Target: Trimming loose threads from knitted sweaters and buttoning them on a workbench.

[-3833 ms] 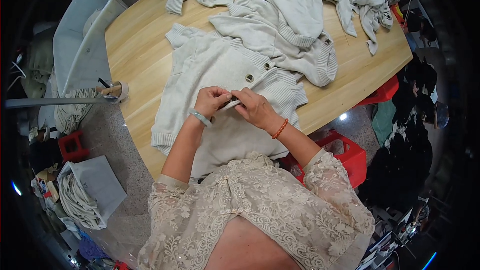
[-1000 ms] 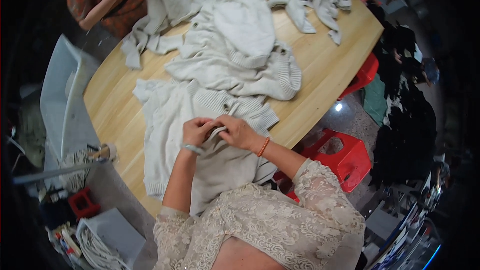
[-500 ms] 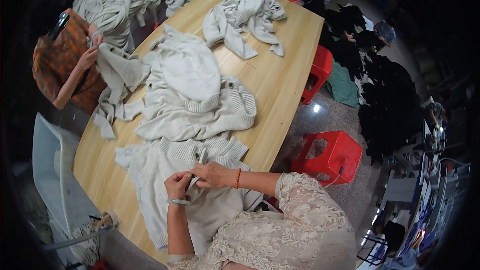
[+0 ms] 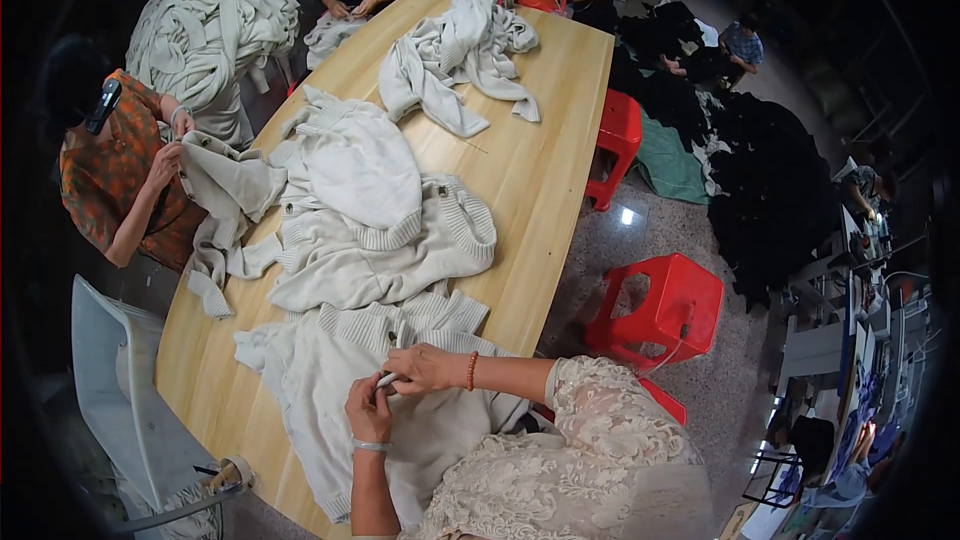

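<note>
A cream knitted cardigan (image 4: 300, 370) lies spread on the wooden table (image 4: 540, 170) in front of me. My left hand (image 4: 368, 410), with a pale band at the wrist, and my right hand (image 4: 422, 368), with an orange bead bracelet, meet over its front edge. Both pinch the knit; a small pale object shows between the fingers, too small to name. A dark button (image 4: 392, 338) sits on the cardigan's placket just above my hands.
More cream knitwear is piled mid-table (image 4: 370, 210) and at the far end (image 4: 460, 55). A person in an orange top (image 4: 115, 175) handles a garment at the left edge; another sits at the far end. Red stools (image 4: 665, 305) stand at the right, dark garments on the floor beyond.
The view has swung up and to the right, bringing the far table, the co-workers and the stools into sight. My hands stay together on the cardigan's front edge.
</note>
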`<state>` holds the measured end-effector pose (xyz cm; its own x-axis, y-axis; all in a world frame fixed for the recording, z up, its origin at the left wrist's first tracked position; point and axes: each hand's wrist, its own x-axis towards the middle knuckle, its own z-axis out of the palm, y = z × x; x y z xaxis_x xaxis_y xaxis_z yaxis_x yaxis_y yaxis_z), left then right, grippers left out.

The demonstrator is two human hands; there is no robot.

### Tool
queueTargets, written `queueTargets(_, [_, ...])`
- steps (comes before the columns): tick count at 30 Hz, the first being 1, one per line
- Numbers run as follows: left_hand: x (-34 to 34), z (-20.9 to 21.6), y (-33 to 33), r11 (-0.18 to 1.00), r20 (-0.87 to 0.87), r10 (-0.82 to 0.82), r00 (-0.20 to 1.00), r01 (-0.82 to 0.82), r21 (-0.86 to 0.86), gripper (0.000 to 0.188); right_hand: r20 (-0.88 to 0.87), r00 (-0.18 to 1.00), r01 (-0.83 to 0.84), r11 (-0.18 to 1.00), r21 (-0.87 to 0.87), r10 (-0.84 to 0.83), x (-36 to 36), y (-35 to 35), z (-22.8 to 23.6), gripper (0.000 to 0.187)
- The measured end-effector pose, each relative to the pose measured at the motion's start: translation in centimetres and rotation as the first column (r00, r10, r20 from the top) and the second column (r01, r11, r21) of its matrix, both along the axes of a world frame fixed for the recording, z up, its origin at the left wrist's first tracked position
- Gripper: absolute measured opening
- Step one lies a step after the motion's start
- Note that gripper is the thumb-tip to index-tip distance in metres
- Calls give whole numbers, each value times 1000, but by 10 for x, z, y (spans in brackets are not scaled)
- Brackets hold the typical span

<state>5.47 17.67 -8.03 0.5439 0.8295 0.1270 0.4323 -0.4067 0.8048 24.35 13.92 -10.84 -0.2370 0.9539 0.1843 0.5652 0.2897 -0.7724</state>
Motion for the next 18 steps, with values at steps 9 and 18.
queueTargets(9, [-11, -16, 8, 934, 68, 63, 996, -35, -355, 20, -61, 986, -162, 977, -138, 155, 3, -3, 1, 20])
queueTargets(18, [-14, 3, 12, 790, 92, 94, 991, -18, -613, 18, -142, 986, -93, 995, -33, 87, 3, -9, -2, 15])
